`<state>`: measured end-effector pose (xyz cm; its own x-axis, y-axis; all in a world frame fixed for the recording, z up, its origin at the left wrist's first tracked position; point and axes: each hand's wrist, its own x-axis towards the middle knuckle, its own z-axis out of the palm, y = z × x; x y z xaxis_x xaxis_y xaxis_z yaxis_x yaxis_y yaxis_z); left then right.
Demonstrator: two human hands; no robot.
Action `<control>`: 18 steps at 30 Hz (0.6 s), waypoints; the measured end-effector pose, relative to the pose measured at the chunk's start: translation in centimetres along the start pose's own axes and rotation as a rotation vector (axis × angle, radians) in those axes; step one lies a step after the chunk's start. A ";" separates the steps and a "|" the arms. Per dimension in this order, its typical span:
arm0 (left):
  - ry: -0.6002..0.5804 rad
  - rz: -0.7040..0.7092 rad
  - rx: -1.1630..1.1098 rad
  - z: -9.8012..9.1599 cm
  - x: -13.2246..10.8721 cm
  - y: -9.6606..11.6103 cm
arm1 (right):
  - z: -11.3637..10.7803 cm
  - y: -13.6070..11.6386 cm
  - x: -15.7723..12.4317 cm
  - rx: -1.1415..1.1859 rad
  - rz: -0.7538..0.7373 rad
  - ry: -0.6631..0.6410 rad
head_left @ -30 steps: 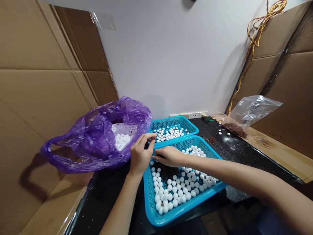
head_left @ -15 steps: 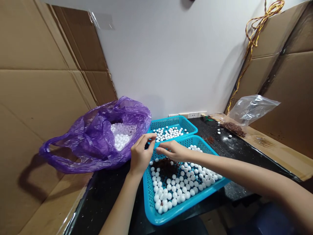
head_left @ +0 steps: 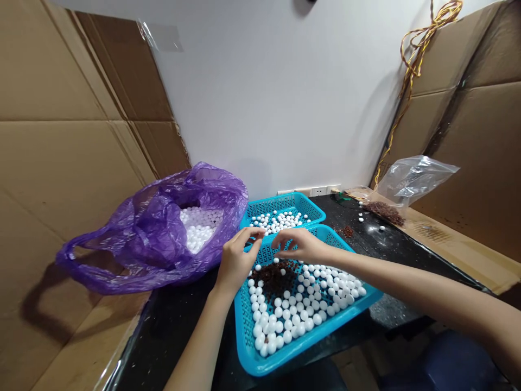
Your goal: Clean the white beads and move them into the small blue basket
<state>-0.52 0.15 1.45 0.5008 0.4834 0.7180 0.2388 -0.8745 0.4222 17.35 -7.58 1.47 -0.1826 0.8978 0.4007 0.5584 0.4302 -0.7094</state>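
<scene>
My left hand (head_left: 239,254) is above the left rim of the near blue plastic basket (head_left: 254,365). Its thumb and fingertips pinch a small white ball, mostly covered by the fingers. Facing it, my right hand (head_left: 303,245) hovers over the same basket's far part, fingers curved with a gap to the thumb and nothing visible between them. Below both hands, a heap of dark reddish-brown bits (head_left: 277,278) lies in the basket. Many loose white balls (head_left: 301,315) spread around the heap.
A second blue basket (head_left: 317,215) with white balls stands behind, by the wall. On the left slumps a purple plastic bag (head_left: 142,233) of white balls. At right, a clear bag (head_left: 415,179) holds brown bits on cardboard; stray balls and crumbs dot the black tabletop (head_left: 391,255).
My right hand has moved slightly away from the left hand, and its fingers have opened from the thumb. The left hand keeps its pinch. The whole view has shifted a little.
</scene>
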 end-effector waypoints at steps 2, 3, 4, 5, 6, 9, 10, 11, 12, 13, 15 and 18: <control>-0.111 0.006 -0.022 0.1 0.0 -0.2 | -2.1 0.5 -0.6 -0.008 0.004 0.124; -0.159 0.014 -0.025 0.2 0.0 -0.2 | -3.3 1.0 -1.0 -0.013 0.030 0.217; -0.197 0.023 -0.025 0.2 0.0 -0.3 | -4.8 1.8 -1.7 -0.028 0.083 0.319; -0.221 0.029 -0.025 0.2 -0.1 -0.4 | -6.2 2.7 -2.4 -0.069 0.141 0.403; -0.236 0.032 -0.024 0.2 -0.1 -0.4 | -7.7 3.8 -3.3 -0.163 0.201 0.481; -0.248 0.037 -0.023 0.3 0.0 -0.6 | -11.1 7.1 -6.3 -0.390 0.334 0.543; -0.247 0.043 -0.022 0.3 0.0 -0.6 | -11.7 8.1 -7.3 -0.426 0.365 0.529; -0.247 0.049 -0.021 0.3 0.1 -0.5 | -12.1 9.0 -8.2 -0.454 0.394 0.498; -0.249 0.054 -0.020 0.3 0.1 -0.5 | -12.3 9.7 -8.8 -0.472 0.417 0.450; -0.250 0.056 -0.020 0.3 0.2 -0.4 | -12.2 10.3 -9.3 -0.483 0.431 0.403; -0.255 0.051 -0.020 0.2 0.3 -0.3 | -11.9 11.1 -9.8 -0.494 0.456 0.321; -0.258 0.032 -0.022 0.1 0.4 -0.2 | -11.7 11.9 -9.6 -0.489 0.492 0.218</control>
<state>-0.29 0.50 1.59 0.7042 0.4269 0.5673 0.2024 -0.8866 0.4158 35.23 -12.23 -3.99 0.3202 0.9152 0.2446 0.8412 -0.1560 -0.5177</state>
